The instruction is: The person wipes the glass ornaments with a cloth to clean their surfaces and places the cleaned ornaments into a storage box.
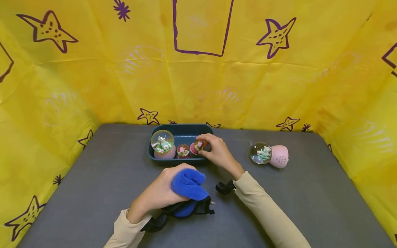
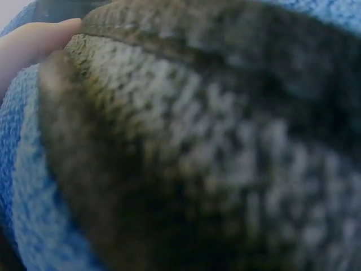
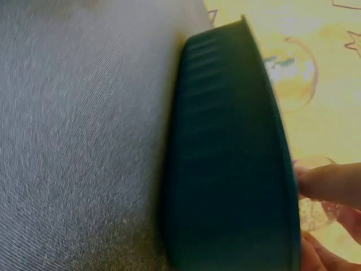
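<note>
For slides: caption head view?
Left hand grips blue plush cloth; right hand pinches small pink-based clear globe at teal rectangular tray.

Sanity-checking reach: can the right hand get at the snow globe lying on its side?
Probably yes: only bare table shows between the right hand and the snow globe. But the hand pinches a small globe at the tray, so it would likely need to release that first.

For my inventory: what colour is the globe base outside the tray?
Pink base, clearest in the head view.
</note>
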The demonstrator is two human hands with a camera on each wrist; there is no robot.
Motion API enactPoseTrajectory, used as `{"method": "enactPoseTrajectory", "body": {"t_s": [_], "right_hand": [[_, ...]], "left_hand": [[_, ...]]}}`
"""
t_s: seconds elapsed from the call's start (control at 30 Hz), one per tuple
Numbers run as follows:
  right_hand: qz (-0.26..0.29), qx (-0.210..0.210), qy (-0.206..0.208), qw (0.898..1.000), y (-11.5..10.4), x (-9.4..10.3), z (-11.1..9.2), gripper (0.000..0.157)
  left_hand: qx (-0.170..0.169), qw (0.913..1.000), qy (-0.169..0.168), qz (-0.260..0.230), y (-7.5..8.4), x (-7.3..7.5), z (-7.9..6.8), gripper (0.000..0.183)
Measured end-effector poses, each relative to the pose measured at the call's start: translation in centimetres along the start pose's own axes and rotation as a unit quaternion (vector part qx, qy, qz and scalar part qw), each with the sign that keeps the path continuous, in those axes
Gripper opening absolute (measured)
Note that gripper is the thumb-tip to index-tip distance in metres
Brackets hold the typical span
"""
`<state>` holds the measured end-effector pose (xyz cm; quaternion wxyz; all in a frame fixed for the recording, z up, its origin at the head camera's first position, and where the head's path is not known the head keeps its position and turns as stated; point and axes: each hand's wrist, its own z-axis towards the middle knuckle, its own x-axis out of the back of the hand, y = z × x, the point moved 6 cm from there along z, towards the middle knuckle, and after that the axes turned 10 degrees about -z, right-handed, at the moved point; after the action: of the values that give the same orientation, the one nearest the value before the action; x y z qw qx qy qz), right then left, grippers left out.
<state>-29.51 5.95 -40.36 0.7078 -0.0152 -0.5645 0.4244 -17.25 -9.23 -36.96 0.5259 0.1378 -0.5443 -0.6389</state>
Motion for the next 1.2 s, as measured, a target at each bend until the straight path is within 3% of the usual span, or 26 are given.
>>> {"method": "enactPoseTrajectory", "body": {"t_s": [0.13,0.3,0.47,0.73,1.0,1.2], "right_hand": [[-0.034,0.004,-0.03,0.999,0.2,-0.7,0.3,0.041],[-0.045,-0.006,-0.058,0.997,0.7,-1.2,0.7,0.036],[-0.052,-0.004,-0.069,0.996,0.8,-1.4,1.0,0.034],[-0.073,0.009,-0.075,0.994,0.6,-1.7,1.2,0.034],[-0.026,0.005,-0.076,0.997,0.7,-1.4,0.6,0.042],[0.011,0.01,-0.049,0.999,0.7,-0.3,-0.3,0.042]], "left_hand": [[0.0,0.9998,-0.017,0.007,0.0,-0.8,0.2,0.047],[0.004,0.9996,-0.016,0.021,-0.1,-1.2,0.4,0.046],[0.005,0.9984,-0.019,0.052,0.0,-1.7,0.6,0.044],[0.009,0.998,-0.019,0.06,-0.2,-2.0,0.7,0.043],[0.013,0.9975,-0.019,0.066,-0.3,-2.0,0.5,0.044],[0.017,0.9977,-0.015,0.063,-0.3,-1.7,0.4,0.045]]}}
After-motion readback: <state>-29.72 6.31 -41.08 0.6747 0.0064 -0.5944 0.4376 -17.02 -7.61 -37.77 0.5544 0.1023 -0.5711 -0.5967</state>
